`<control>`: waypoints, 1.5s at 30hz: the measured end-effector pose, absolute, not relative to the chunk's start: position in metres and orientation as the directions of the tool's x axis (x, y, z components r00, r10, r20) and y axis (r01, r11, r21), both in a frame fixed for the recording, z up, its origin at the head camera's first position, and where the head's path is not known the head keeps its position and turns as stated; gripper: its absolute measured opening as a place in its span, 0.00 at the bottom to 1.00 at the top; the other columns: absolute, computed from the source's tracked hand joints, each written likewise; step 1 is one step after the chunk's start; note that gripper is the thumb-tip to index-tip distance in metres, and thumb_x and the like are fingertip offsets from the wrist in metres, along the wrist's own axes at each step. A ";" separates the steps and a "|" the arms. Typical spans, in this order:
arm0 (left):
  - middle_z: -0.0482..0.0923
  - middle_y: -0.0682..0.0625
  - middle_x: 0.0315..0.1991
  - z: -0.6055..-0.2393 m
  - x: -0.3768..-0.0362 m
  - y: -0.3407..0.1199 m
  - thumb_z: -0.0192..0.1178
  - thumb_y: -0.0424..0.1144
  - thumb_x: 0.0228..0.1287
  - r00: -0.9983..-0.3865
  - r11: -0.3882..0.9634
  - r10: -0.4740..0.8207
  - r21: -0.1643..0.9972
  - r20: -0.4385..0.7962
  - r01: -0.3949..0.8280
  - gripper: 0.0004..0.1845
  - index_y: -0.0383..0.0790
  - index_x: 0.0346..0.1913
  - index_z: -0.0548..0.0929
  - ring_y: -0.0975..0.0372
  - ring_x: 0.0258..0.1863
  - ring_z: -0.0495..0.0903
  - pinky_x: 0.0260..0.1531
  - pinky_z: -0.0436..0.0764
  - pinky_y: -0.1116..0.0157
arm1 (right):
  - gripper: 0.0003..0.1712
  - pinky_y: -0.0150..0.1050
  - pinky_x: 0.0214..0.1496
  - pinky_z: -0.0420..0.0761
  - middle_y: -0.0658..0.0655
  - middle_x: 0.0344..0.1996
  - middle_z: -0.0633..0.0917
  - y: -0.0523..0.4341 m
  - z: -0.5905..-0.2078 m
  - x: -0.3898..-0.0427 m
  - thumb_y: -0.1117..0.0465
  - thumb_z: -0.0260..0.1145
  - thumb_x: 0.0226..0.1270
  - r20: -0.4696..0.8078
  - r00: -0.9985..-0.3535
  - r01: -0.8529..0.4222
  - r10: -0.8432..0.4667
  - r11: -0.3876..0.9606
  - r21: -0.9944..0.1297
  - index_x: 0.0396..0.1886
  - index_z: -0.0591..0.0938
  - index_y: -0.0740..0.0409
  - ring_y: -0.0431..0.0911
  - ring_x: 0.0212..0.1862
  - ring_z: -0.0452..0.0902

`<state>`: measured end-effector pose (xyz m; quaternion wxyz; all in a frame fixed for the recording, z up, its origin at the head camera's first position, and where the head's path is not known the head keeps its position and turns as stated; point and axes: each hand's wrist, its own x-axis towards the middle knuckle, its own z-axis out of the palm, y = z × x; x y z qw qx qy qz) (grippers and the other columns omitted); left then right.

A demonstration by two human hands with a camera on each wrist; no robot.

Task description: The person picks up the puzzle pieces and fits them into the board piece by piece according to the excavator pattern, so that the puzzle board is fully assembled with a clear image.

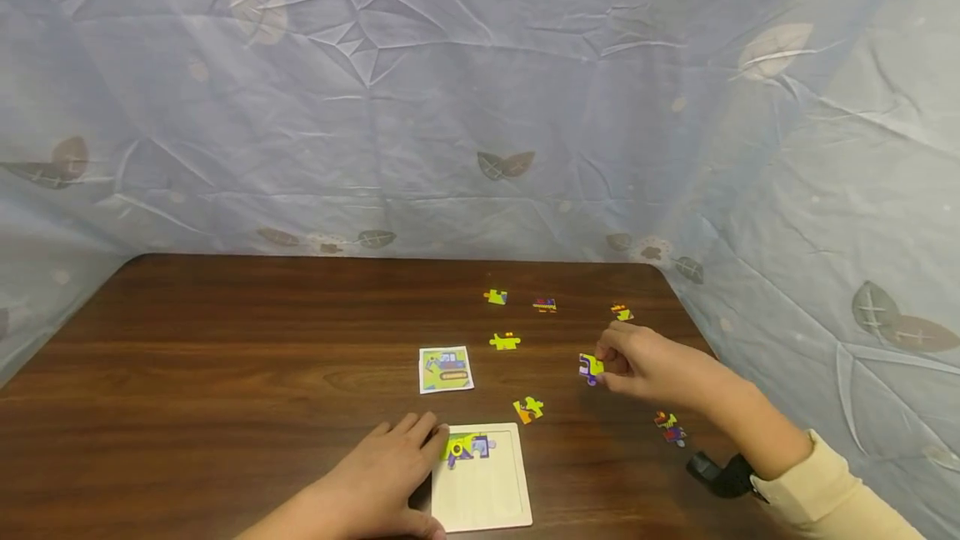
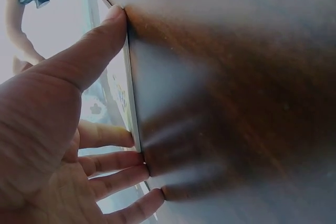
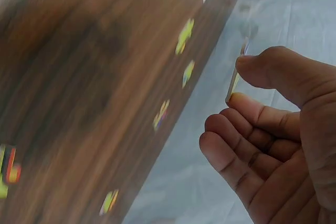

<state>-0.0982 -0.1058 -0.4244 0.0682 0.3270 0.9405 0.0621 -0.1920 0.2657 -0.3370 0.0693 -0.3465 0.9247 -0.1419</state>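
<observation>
At the wooden table (image 1: 225, 357), the right hand (image 1: 645, 362) grasps a puzzle piece (image 1: 590, 367); the left hand (image 1: 386, 473) touches the tray (image 1: 480, 494).
Right thumb and forefinger pinch the piece, which is raised over the table, right of the tray. Left fingers are extended and unclenched, against the tray's left edge. Placed pieces (image 1: 480, 446) lie in its upper left part. A picture card (image 1: 446, 384) lies beyond; loose pieces (image 1: 506, 343) lie scattered nearby.

A tray (image 1: 480, 500) on the table (image 1: 225, 340) holds puzzle pieces (image 1: 467, 445) at its 11 o'clock. From there, a card (image 1: 446, 370) lies near 11 o'clock, loose pieces (image 1: 506, 342) between 12 and 3.
</observation>
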 end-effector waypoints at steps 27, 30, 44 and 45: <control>0.72 0.41 0.71 -0.423 -0.100 -0.107 0.70 0.77 0.48 -0.768 0.775 0.629 0.183 -0.121 0.605 0.60 0.37 0.75 0.72 0.48 0.69 0.75 0.58 0.80 0.40 | 0.12 0.26 0.42 0.83 0.49 0.41 0.82 0.175 -0.382 -0.154 0.55 0.72 0.70 -0.103 -0.609 -0.770 -0.787 0.617 -0.160 0.45 0.84 0.56 0.31 0.37 0.77; 0.74 0.43 0.69 -0.424 -0.100 -0.106 0.68 0.79 0.47 -0.763 0.768 0.638 0.156 -0.099 0.622 0.60 0.37 0.74 0.73 0.50 0.67 0.76 0.55 0.81 0.42 | 0.12 0.25 0.40 0.82 0.48 0.40 0.81 0.171 -0.389 -0.152 0.54 0.72 0.70 -0.124 -0.608 -0.767 -0.784 0.620 -0.163 0.44 0.84 0.56 0.30 0.35 0.73; 0.72 0.40 0.73 -0.424 -0.099 -0.107 0.69 0.78 0.47 -0.768 0.773 0.632 0.165 -0.105 0.613 0.59 0.37 0.74 0.73 0.47 0.70 0.75 0.59 0.80 0.39 | 0.08 0.25 0.40 0.82 0.43 0.32 0.73 0.162 -0.403 -0.148 0.56 0.73 0.69 -0.091 -0.580 -0.809 -0.810 0.586 -0.055 0.37 0.82 0.53 0.30 0.30 0.62; 0.72 0.40 0.73 -0.424 -0.099 -0.107 0.69 0.77 0.47 -0.770 0.774 0.630 0.166 -0.103 0.611 0.59 0.37 0.74 0.73 0.47 0.71 0.74 0.59 0.79 0.38 | 0.07 0.25 0.40 0.82 0.43 0.32 0.74 0.162 -0.403 -0.148 0.57 0.73 0.68 -0.082 -0.576 -0.814 -0.814 0.580 -0.039 0.37 0.82 0.53 0.30 0.29 0.62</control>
